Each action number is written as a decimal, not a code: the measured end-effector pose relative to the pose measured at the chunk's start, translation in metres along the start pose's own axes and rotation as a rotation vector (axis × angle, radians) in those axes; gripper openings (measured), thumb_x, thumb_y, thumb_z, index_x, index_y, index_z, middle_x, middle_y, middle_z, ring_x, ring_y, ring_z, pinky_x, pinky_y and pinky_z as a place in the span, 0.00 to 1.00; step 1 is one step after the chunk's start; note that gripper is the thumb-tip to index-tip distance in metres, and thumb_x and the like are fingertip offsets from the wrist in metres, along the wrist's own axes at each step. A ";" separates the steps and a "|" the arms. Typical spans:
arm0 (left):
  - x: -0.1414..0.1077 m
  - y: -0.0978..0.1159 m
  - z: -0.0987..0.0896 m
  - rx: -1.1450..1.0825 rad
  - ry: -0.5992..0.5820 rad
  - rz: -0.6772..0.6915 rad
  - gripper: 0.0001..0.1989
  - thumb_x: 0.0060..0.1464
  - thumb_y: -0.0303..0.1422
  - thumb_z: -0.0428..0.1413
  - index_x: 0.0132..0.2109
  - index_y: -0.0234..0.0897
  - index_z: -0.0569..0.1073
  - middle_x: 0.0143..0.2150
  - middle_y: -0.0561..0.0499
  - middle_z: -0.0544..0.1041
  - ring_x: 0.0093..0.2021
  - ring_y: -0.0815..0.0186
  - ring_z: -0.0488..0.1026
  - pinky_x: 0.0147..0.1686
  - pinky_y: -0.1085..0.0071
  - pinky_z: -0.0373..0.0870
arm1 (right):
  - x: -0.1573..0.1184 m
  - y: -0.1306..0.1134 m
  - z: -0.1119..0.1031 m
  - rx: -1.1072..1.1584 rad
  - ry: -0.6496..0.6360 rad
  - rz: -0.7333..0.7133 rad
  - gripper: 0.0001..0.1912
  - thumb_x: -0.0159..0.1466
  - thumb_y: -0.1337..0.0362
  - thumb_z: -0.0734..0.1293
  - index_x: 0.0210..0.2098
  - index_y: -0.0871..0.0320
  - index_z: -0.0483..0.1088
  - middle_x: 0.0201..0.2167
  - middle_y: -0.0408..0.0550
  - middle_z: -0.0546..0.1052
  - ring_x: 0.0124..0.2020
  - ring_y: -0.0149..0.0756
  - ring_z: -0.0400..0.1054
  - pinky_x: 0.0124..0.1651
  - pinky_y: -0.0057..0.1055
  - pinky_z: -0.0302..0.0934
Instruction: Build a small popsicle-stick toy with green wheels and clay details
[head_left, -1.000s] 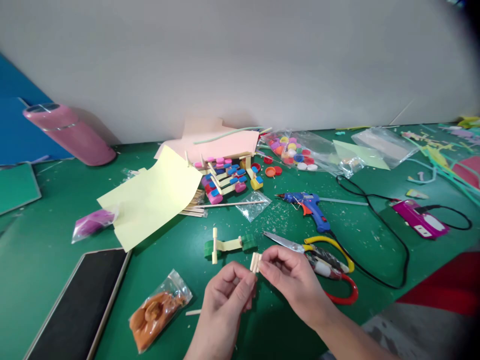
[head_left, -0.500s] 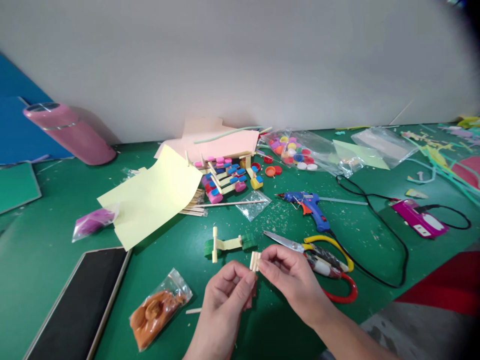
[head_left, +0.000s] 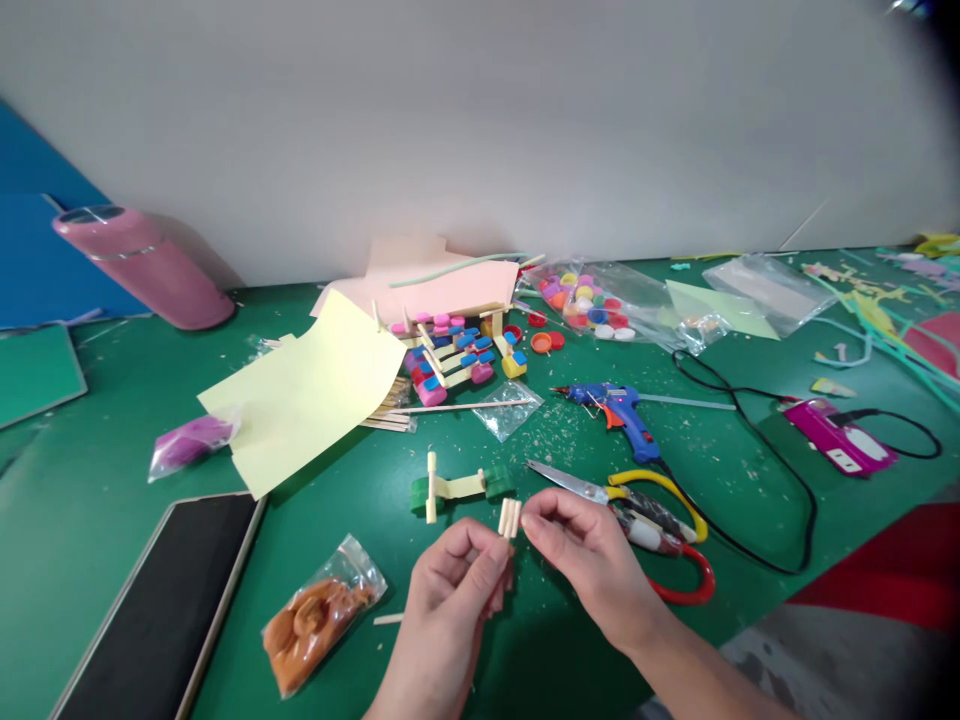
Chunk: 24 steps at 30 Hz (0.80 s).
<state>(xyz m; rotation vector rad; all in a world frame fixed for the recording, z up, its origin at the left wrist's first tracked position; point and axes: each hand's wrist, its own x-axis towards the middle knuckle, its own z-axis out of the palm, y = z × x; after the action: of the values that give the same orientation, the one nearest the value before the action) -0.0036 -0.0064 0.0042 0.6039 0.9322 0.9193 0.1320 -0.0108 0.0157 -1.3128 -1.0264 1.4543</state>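
A small row of short pale wooden sticks (head_left: 510,518) stands up between the thumb and fingers of my left hand (head_left: 454,600), which is closed on its lower end. My right hand (head_left: 581,555) is pinched at the right edge of the row; whether its fingertips touch the sticks or hold something tiny, I cannot tell. Just beyond lies a small assembly of green bottle caps and pale sticks (head_left: 459,487). Another thin stick (head_left: 388,620) pokes out from beneath my left hand. Scissors with yellow and red handles (head_left: 637,515) lie close to my right hand.
A blue glue gun (head_left: 619,410) lies behind the scissors, its cable running to a magenta power unit (head_left: 840,437). Farther back are colourful cap assemblies (head_left: 457,360) and yellow paper (head_left: 307,390). A phone (head_left: 161,610) and bagged orange clay (head_left: 319,620) lie left.
My right fingertips have drawn slightly right, off the face of the stick row, showing more of it. My left hand keeps its grip. The view has shifted a little.
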 end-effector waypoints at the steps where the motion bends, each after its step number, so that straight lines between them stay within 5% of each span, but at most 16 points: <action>1: 0.000 0.000 0.000 0.002 0.002 0.001 0.13 0.45 0.38 0.61 0.22 0.34 0.69 0.16 0.58 0.61 0.21 0.73 0.57 0.23 0.75 0.52 | -0.001 0.000 0.000 -0.006 -0.002 -0.004 0.11 0.60 0.59 0.65 0.27 0.61 0.67 0.19 0.37 0.61 0.21 0.24 0.50 0.23 0.22 0.47; 24: -0.003 0.003 0.005 0.036 0.008 0.003 0.12 0.46 0.37 0.60 0.23 0.34 0.68 0.17 0.58 0.61 0.22 0.72 0.57 0.24 0.75 0.52 | -0.001 0.002 0.000 -0.024 -0.030 -0.002 0.11 0.59 0.58 0.65 0.26 0.59 0.66 0.20 0.38 0.63 0.23 0.26 0.54 0.25 0.24 0.49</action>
<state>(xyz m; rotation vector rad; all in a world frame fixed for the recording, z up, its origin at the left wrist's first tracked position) -0.0015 -0.0078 0.0102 0.6333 0.9565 0.9100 0.1322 -0.0127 0.0139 -1.3100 -1.0670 1.4688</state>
